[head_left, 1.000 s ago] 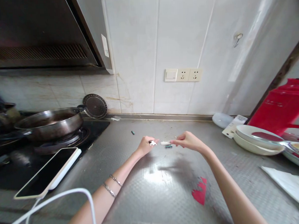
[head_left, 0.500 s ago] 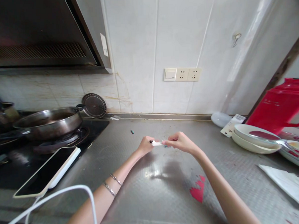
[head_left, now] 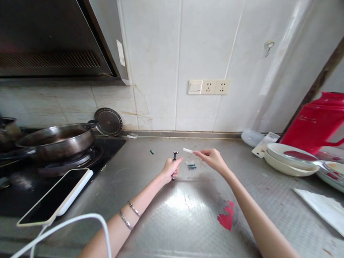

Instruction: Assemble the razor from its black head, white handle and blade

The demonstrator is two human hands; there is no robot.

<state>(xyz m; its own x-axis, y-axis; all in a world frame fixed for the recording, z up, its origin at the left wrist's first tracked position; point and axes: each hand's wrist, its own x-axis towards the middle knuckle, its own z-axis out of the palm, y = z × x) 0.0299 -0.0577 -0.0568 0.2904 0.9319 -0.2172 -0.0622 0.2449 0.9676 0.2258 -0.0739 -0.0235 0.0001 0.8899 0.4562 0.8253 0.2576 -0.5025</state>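
Observation:
My left hand [head_left: 171,169] is closed around the dark handle of a razor [head_left: 175,156], whose T-shaped head points up and away from me. In my right hand [head_left: 214,159] a slim white stick [head_left: 189,150] is pinched between thumb and fingers, its free end pointing left toward the razor head without touching it. Its exact kind I cannot make out. On the metal counter between and beyond the hands lies a small clear pack with dark green strips [head_left: 191,166]. A single small dark green piece [head_left: 151,152] lies farther left.
A phone [head_left: 53,197] with a white cable [head_left: 79,217] rests at the left by the stove. A steel pan [head_left: 59,142] stands on the burner. On the right are stacked dishes [head_left: 291,166], a red thermos [head_left: 315,124] and a white paper sheet [head_left: 327,212]. A red patch [head_left: 227,217] marks the counter.
The hands have moved apart. The white stick has come away from the razor head, and the razor now stands more upright. The small pack on the counter shows more fully.

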